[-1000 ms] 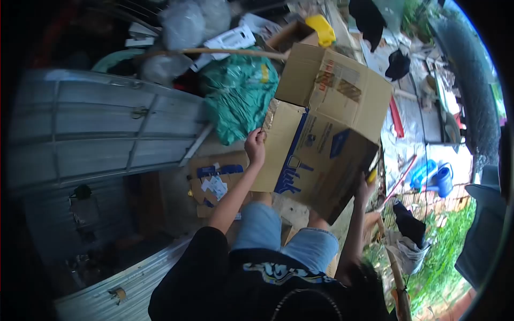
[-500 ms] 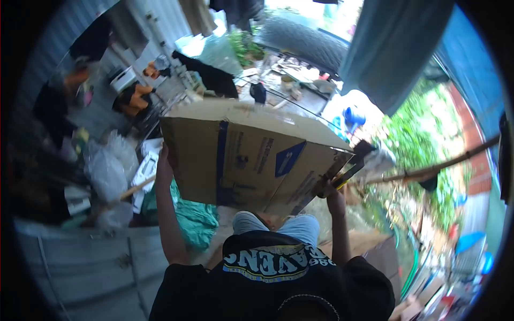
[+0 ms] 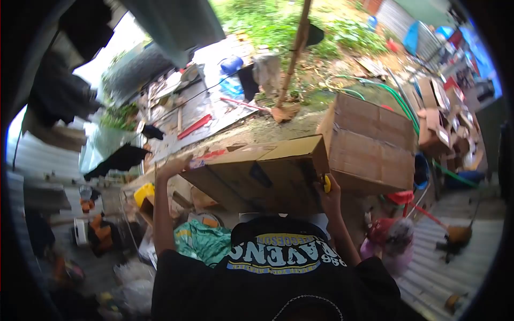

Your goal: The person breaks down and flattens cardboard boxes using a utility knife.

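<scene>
A flattish brown cardboard box (image 3: 257, 174) with blue print is held in front of my chest, tilted. My left hand (image 3: 174, 166) is closed on its left end, by a patch of red print or tape. At the other end my right hand (image 3: 330, 193) is closed against the box's corner. A yellow object (image 3: 327, 183), perhaps a tool's handle, shows at the right fingers; its kind cannot be made out. Just beyond the right hand stands a larger brown carton (image 3: 372, 144), with tape across it.
A green plastic sack (image 3: 201, 241) lies by my left forearm. A wooden pole (image 3: 296, 53) stands ahead. To the right are a green hose (image 3: 399, 96), several cardboard pieces (image 3: 433, 125) and a red plastic bag (image 3: 385, 232). Dark cloths (image 3: 118, 160) hang at left.
My view has swung to the right, and the large carton is now in sight. The held box has tipped, showing its narrow top side. Both hands keep their hold.
</scene>
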Demonstrator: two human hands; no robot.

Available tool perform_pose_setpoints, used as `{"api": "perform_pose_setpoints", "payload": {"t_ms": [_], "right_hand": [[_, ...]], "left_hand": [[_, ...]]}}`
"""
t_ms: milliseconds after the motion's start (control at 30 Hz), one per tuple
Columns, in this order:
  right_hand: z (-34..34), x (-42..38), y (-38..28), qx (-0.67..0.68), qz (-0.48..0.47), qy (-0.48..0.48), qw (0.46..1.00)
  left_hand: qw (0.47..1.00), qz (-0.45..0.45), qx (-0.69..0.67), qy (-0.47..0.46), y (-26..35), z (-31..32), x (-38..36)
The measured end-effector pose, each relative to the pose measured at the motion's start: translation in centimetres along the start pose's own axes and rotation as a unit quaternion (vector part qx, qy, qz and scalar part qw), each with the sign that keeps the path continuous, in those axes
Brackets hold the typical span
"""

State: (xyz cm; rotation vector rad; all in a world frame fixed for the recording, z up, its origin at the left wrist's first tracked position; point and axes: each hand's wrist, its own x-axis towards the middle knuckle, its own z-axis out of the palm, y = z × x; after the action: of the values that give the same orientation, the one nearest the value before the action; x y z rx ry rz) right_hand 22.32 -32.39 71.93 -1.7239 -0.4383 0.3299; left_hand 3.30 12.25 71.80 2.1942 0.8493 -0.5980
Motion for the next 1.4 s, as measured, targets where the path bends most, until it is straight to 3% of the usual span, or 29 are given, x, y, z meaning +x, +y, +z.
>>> {"api": "perform_pose_setpoints", "payload": {"t_ms": [33, 100, 133, 167, 200, 233, 300, 333, 433, 500, 533, 567, 600, 667, 700, 733, 767, 800, 833, 867, 900, 967, 1033, 1067, 1100, 1167, 1233, 1300, 1400], "right_hand": [[-1.7, -0.5, -0.3, -0.004, 0.010, 0.059, 0.998], [-5.1, -1.3, -1.0, -0.005, 0.018, 0.122, 0.992], [-7.1, -1.5, -2.2, -0.011, 0.009, 0.171, 0.985], [-9.0, -1.6, -2.6, -0.020, -0.003, 0.213, 0.977], [-11.3, -1.8, -2.0, -0.023, -0.002, 0.233, 0.972], [-13.9, -2.0, -1.3, 0.025, 0.017, 0.282, 0.959], [-18.2, -2.4, -1.3, 0.066, 0.037, 0.336, 0.939], [-19.7, -2.9, -2.7, 0.095, 0.008, 0.375, 0.922], [-24.1, -3.4, -4.2, 0.151, -0.013, 0.428, 0.891], [-25.7, -3.9, -3.5, 0.182, 0.003, 0.438, 0.881], [-26.0, -3.9, -1.8, 0.175, 0.044, 0.441, 0.879], [-26.0, -3.7, 0.0, 0.169, 0.085, 0.441, 0.877], [-25.7, -3.1, 1.8, 0.149, 0.125, 0.430, 0.882], [-23.9, -1.4, 7.3, 0.187, 0.190, 0.396, 0.879], [-22.8, -0.7, 11.3, 0.243, 0.217, 0.372, 0.869], [-21.6, -0.3, 15.8, 0.245, 0.228, 0.374, 0.865], [-20.3, -0.1, 20.4, 0.268, 0.263, 0.385, 0.843], [-19.5, -0.1, 22.6, 0.289, 0.296, 0.393, 0.822], [-19.4, 0.0, 22.8, 0.284, 0.304, 0.390, 0.821], [-19.6, 0.5, 22.9, 0.199, 0.338, 0.420, 0.818], [-19.5, 1.1, 23.0, 0.113, 0.369, 0.445, 0.808], [-19.8, 2.6, 20.2, 0.080, 0.359, 0.413, 0.833], [-21.8, 5.8, 19.8, 0.027, 0.231, 0.301, 0.925], [-22.8, 7.6, 19.7, -0.033, 0.244, 0.227, 0.942], [-23.4, 9.8, 20.5, -0.037, 0.240, 0.216, 0.946], [-24.1, 14.4, 22.2, -0.383, 0.062, 0.151, 0.909], [-24.6, 19.5, 23.1, -0.402, 0.140, 0.054, 0.903], [-24.6, 24.6, 25.1, -0.456, 0.144, -0.017, 0.878], [-23.5, 31.0, 27.1, -0.516, 0.136, -0.090, 0.841]], "left_hand": [[0.991, -0.125, -0.018, -0.032, 3.7, 0.6, -1.4], [0.977, -0.023, -0.210, -0.029, 2.4, 2.1, 2.6], [0.967, 0.005, -0.218, -0.130, 5.5, 0.7, 3.4], [0.915, 0.117, -0.352, -0.156, 5.5, 0.3, 6.6], [0.967, 0.250, 0.001, 0.043, 10.4, 0.4, 7.3], [0.839, 0.344, 0.342, 0.245, 16.6, 0.1, 7.4], [0.773, 0.476, 0.191, 0.374, 26.6, 0.2, 8.5], [0.772, 0.484, 0.190, 0.366, 29.8, -0.4, 9.4], [0.840, 0.452, -0.108, 0.281, 39.3, -1.9, 13.3], [0.838, 0.433, -0.330, 0.023, 45.9, -2.4, 12.7], [0.817, 0.451, -0.358, 0.033, 49.7, -0.1, 10.2], [0.838, 0.472, -0.260, 0.084, 51.8, 0.8, 11.7], [0.879, 0.420, -0.200, 0.104, 54.0, 2.2, 12.6], [0.853, 0.479, -0.207, 0.007, 55.7, 6.5, 20.9], [0.828, 0.526, -0.178, 0.081, 55.4, 10.0, 26.1], [0.914, 0.380, 0.054, 0.133, 56.5, 12.3, 26.8], [0.872, 0.341, 0.231, 0.266, 55.7, 16.2, 28.8], [0.844, 0.315, 0.342, 0.269, 54.9, 19.5, 30.2], [0.854, 0.300, 0.357, 0.232, 55.2, 22.0, 27.8], [0.885, 0.301, 0.316, 0.164, 54.5, 24.8, 28.1], [0.877, 0.325, 0.319, 0.152, 52.2, 29.0, 30.6], [0.912, 0.268, 0.310, 0.021, 50.8, 33.4, 27.7], [0.924, 0.236, 0.298, -0.043, 48.8, 36.9, 28.0], [0.933, 0.209, 0.284, -0.072, 48.0, 38.3, 28.7], [0.937, 0.202, 0.276, -0.067, 47.9, 38.9, 29.2], [0.939, 0.195, 0.278, -0.055, 47.1, 40.2, 29.7], [0.946, 0.188, 0.264, -0.030, 46.8, 40.7, 30.1], [0.939, 0.211, 0.268, 0.039, 47.8, 40.4, 31.8], [0.946, 0.162, 0.276, 0.043, 49.5, 39.8, 34.9]]}}
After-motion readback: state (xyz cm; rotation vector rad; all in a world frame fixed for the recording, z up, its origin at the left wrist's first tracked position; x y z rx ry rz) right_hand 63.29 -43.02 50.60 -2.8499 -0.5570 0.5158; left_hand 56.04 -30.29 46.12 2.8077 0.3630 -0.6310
